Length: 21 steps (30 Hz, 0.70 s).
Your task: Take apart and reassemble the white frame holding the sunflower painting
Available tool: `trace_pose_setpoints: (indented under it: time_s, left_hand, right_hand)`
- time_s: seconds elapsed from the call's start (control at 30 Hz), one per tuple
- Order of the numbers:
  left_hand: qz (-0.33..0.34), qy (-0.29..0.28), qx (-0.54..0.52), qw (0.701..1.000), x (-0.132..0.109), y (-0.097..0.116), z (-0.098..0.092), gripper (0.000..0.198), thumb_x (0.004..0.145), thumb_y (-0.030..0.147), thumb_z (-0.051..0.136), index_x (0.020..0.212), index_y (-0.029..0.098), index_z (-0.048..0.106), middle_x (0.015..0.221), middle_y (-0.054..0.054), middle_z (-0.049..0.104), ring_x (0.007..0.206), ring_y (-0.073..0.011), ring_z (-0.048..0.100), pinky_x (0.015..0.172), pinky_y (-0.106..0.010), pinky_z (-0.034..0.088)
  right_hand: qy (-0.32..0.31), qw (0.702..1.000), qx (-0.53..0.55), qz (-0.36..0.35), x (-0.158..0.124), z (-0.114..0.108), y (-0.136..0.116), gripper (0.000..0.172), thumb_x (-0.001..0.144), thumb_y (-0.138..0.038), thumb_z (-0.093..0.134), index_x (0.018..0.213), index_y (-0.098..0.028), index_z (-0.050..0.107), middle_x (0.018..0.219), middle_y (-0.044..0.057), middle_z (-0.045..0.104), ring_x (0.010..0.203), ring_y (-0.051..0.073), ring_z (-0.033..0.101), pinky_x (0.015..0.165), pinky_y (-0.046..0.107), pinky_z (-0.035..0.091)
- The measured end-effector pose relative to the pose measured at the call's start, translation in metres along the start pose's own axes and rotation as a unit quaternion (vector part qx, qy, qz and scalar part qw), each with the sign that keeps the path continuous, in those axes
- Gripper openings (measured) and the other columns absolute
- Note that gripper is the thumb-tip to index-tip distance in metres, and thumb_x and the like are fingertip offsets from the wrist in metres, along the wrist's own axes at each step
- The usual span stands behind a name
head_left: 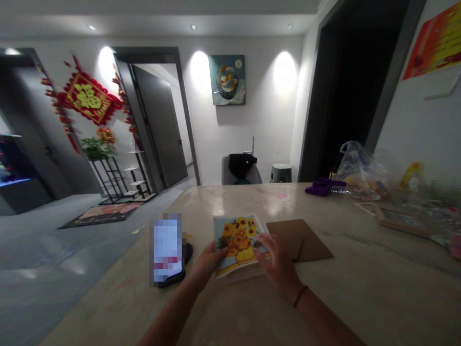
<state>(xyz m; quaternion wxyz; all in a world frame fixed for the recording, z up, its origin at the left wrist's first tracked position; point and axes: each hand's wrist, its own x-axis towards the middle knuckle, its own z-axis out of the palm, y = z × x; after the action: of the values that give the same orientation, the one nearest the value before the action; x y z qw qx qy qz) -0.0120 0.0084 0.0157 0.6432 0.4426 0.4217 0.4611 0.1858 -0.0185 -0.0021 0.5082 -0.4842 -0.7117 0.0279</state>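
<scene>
A sunflower picture card [239, 240] with a pale border is tilted above the table. My left hand [212, 259] is closed on its left edge, thumb on the front. My right hand [272, 254] hovers at the card's right edge, fingers bent and apart; whether they touch it is hard to tell. Beneath the card lies a clear plastic sleeve or case [248, 275], mostly covered. Close to my right hand, a brown paper envelope [311, 240] rests flat on the table. On the left, a phone [167, 250] leans on a dark round stand [188, 252].
The pale marbled table [245, 317] spans the foreground. At its right side are a wooden frame [401, 222], a purple cloth [324, 186] and a clear plastic bag [363, 168]. Beyond the far edge stand a grey chair [225, 170] and a stool [281, 172].
</scene>
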Motion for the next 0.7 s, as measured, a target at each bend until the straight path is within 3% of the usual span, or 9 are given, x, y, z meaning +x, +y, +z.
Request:
trace_pose_setpoints:
  time_s: [0.1, 0.23, 0.3, 0.4, 0.47, 0.57, 0.63, 0.7]
  left_hand:
    - [0.012, 0.014, 0.001, 1.000, -0.001, 0.005, 0.002, 0.050, 0.050, 0.027, 0.075, 0.096, 0.014, 0.060, 0.087, -0.006, 0.070, 0.083, -0.0240, 0.064, 0.081, -0.037, 0.048]
    - [0.039, 0.034, 0.021, 0.998, -0.003, 0.011, 0.006, 0.045, 0.053, 0.035, 0.074, 0.092, 0.014, 0.062, 0.086, -0.007, 0.070, 0.081, -0.0224, 0.064, 0.076, -0.033, 0.049]
    - [0.037, 0.042, 0.033, 0.998, -0.004, 0.012, 0.008, 0.042, 0.055, 0.039, 0.072, 0.088, 0.014, 0.063, 0.085, -0.007, 0.071, 0.078, -0.0219, 0.065, 0.070, -0.031, 0.050]
    - [0.033, 0.073, 0.062, 0.995, -0.004, 0.011, 0.009, 0.039, 0.055, 0.041, 0.071, 0.082, 0.014, 0.064, 0.076, -0.005, 0.071, 0.069, -0.0207, 0.065, 0.062, -0.029, 0.050]
    - [0.039, 0.098, 0.076, 0.992, -0.004, 0.009, 0.009, 0.036, 0.056, 0.041, 0.071, 0.079, 0.014, 0.065, 0.072, -0.004, 0.070, 0.066, -0.0202, 0.065, 0.060, -0.028, 0.050]
    - [0.047, 0.124, 0.074, 0.988, -0.003, 0.004, 0.009, 0.032, 0.058, 0.041, 0.068, 0.078, 0.015, 0.065, 0.070, -0.003, 0.070, 0.068, -0.0201, 0.065, 0.063, -0.029, 0.050]
    - [0.049, 0.142, 0.078, 0.986, -0.003, 0.001, 0.010, 0.032, 0.059, 0.041, 0.068, 0.079, 0.015, 0.065, 0.070, -0.004, 0.070, 0.068, -0.0201, 0.065, 0.062, -0.029, 0.050]
    - [0.048, 0.169, 0.092, 0.980, -0.004, -0.001, 0.013, 0.033, 0.060, 0.041, 0.067, 0.079, 0.014, 0.064, 0.071, -0.004, 0.070, 0.066, -0.0200, 0.065, 0.060, -0.029, 0.050]
  right_hand:
    - [0.066, 0.985, 0.080, 0.136, 0.004, 0.001, 0.017, 0.038, 0.074, -0.041, 0.053, 0.104, -0.018, 0.057, 0.105, 0.010, 0.061, 0.100, 0.024, 0.054, 0.088, 0.042, 0.041]
    - [-0.028, 0.925, 0.288, 0.246, 0.008, 0.005, 0.032, 0.039, 0.070, -0.049, 0.054, 0.086, -0.013, 0.061, 0.078, 0.008, 0.067, 0.075, 0.023, 0.063, 0.068, 0.035, 0.050]
    - [-0.022, 0.916, 0.313, 0.251, 0.009, 0.005, 0.033, 0.038, 0.069, -0.048, 0.056, 0.083, -0.013, 0.061, 0.075, 0.008, 0.067, 0.073, 0.023, 0.063, 0.066, 0.034, 0.050]
    - [0.069, 0.954, 0.208, 0.206, 0.009, -0.001, 0.026, 0.030, 0.074, -0.039, 0.052, 0.090, -0.014, 0.059, 0.085, 0.010, 0.067, 0.081, 0.022, 0.062, 0.075, 0.037, 0.048]
    - [0.104, 0.984, 0.083, 0.116, 0.008, -0.006, 0.019, 0.027, 0.076, -0.027, 0.049, 0.099, -0.017, 0.058, 0.098, 0.010, 0.063, 0.093, 0.022, 0.057, 0.083, 0.040, 0.045]
    - [0.039, 0.996, -0.076, -0.022, 0.003, -0.010, 0.010, 0.033, 0.070, -0.008, 0.046, 0.098, -0.021, 0.059, 0.114, 0.009, 0.056, 0.105, 0.022, 0.051, 0.091, 0.042, 0.039]
    - [-0.023, 0.988, -0.142, -0.065, -0.001, -0.008, 0.007, 0.041, 0.066, -0.001, 0.044, 0.098, -0.021, 0.059, 0.119, 0.008, 0.053, 0.106, 0.022, 0.049, 0.092, 0.041, 0.038]
    - [-0.061, 0.978, -0.177, -0.087, -0.004, -0.003, 0.005, 0.050, 0.065, 0.000, 0.043, 0.110, -0.019, 0.054, 0.120, 0.009, 0.052, 0.108, 0.021, 0.048, 0.093, 0.040, 0.038]
